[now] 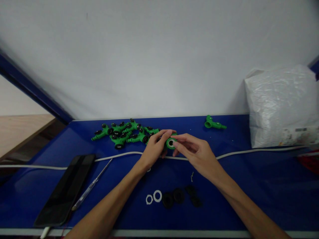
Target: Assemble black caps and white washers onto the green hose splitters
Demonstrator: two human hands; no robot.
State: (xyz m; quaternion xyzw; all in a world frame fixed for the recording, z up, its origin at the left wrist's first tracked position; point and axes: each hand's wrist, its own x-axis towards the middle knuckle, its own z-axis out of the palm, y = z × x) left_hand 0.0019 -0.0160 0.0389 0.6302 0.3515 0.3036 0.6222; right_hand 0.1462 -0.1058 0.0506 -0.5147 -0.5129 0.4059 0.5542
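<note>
Between my two hands is a green plastic hose connector [168,145], its round opening facing me with a white ring and a dark centre inside. My left hand [157,143] wraps round its left side. From the right, my right hand [195,149] pinches it, thumb at the white ring. Behind my left hand lie several green hose splitters [119,139] with black caps and knobs. On the table nearer me are two white rings [157,196], two black round caps [178,196], small black pieces [196,200] and tiny screws [192,176].
A single green connector body [213,124] lies at the back right, beside a large white plastic-wrapped package [284,106]. A white cable [239,151] crosses the blue table [249,192]. At left are a black phone [66,189] and a screwdriver [91,186]. A white wall panel [159,59] stands behind.
</note>
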